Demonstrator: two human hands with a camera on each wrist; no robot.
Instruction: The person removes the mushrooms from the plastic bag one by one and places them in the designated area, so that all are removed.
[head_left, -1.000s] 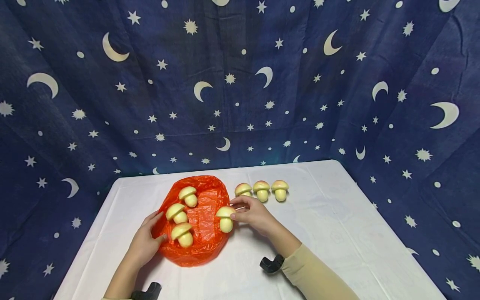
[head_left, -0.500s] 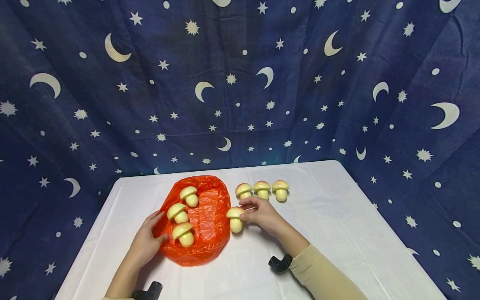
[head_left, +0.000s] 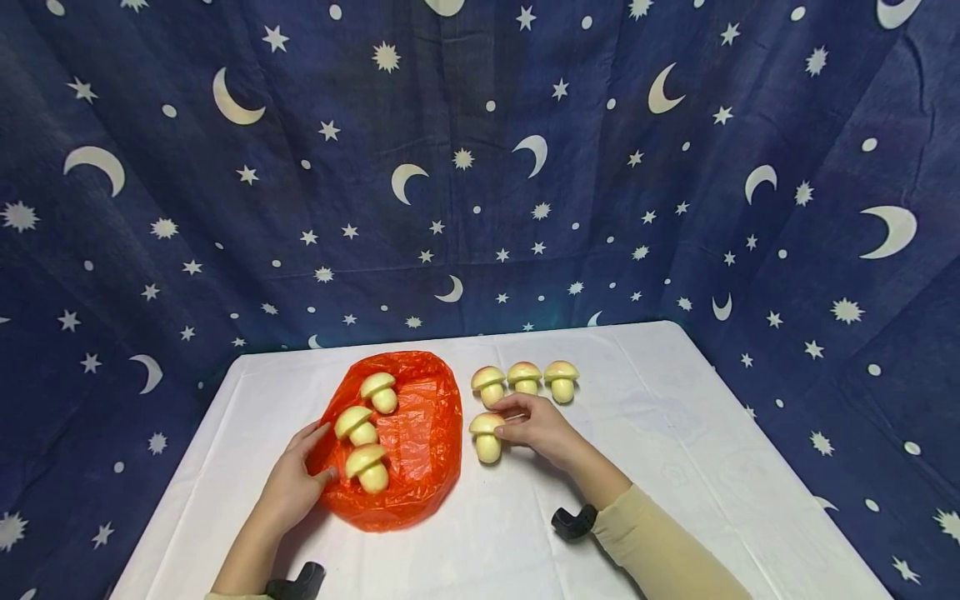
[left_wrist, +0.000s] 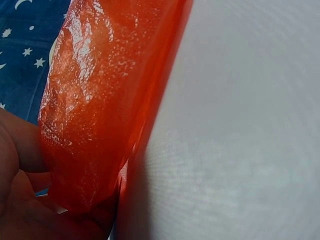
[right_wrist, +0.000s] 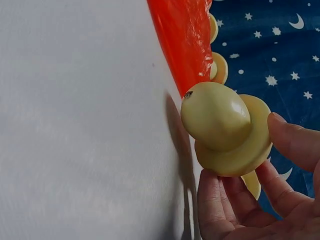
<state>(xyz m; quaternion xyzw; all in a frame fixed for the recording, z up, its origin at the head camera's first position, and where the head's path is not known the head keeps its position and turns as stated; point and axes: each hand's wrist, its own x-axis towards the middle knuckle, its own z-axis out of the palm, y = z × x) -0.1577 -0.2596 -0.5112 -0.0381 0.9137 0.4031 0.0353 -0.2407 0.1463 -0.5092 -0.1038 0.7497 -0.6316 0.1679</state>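
Observation:
My right hand (head_left: 536, 429) pinches a pale yellow toy mushroom (head_left: 488, 448) by its cap, just right of the red plastic bag (head_left: 427, 492). Seen from the right wrist, the mushroom (right_wrist: 215, 117) has its stem pointing away from the palm, with thumb and fingers on either side of the cap. At the bag's left side, my left hand (head_left: 292, 483) grips the rim. Close up in the left wrist view, fingers (left_wrist: 27, 142) show at the red film (left_wrist: 95, 115). Three mushrooms (head_left: 366, 468) lie inside the open bag along its left half.
Behind my right hand, three more mushrooms (head_left: 524, 377) with reddish-topped caps stand in a row. A white cloth (head_left: 675, 467) covers the table, and a dark blue curtain (head_left: 480, 183) with moons and stars hangs behind it. Each wrist carries a black mount (head_left: 573, 523).
My right hand has carried its mushroom rightward, from over the bag's right rim to beside the bag. The left hand stays at the bag's left side.

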